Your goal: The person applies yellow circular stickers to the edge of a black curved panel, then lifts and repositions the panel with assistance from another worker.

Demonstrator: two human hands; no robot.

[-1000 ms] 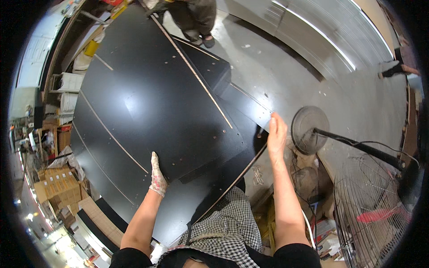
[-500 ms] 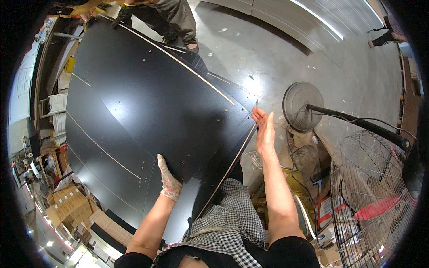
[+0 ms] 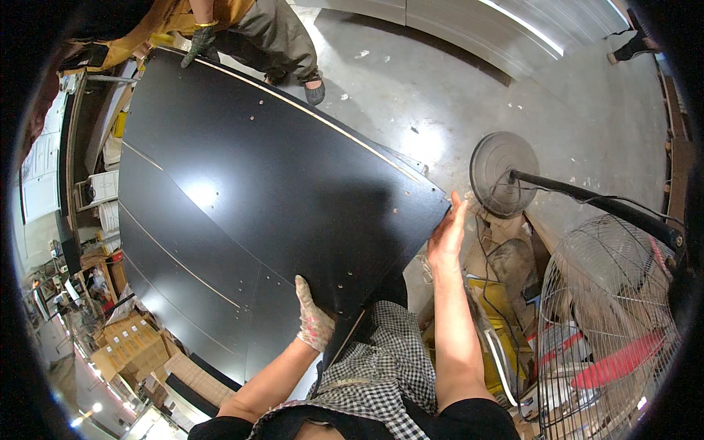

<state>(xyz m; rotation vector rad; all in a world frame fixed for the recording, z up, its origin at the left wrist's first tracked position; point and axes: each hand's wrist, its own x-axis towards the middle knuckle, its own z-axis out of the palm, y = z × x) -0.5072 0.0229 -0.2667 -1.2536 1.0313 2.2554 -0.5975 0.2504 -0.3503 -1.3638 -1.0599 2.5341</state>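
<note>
A large black board (image 3: 293, 191) with small drilled holes and a pale raw far edge spans the left and middle of the head view. It lies over other black boards (image 3: 198, 260). My left hand (image 3: 315, 323), in a floral glove, grips the board's near edge, its thumb lying on top and its other fingers hidden. At the right-hand corner my bare right hand (image 3: 446, 238) holds the board's side edge, with some fingertips out of sight behind it. A co-worker's gloved hand (image 3: 196, 45) rests on the board's far left end.
To the right stand a wire-caged fan (image 3: 609, 330) and a round black stand base (image 3: 504, 174) with a pole. Cardboard boxes (image 3: 132, 345) are stacked at lower left. Silver panels (image 3: 469, 33) line the back. Clutter lies beside my right arm.
The top board has shifted right and now covers more of the boards beneath. Both my hands moved with it, the left one rightward. The co-worker's gloved hand now shows more clearly.
</note>
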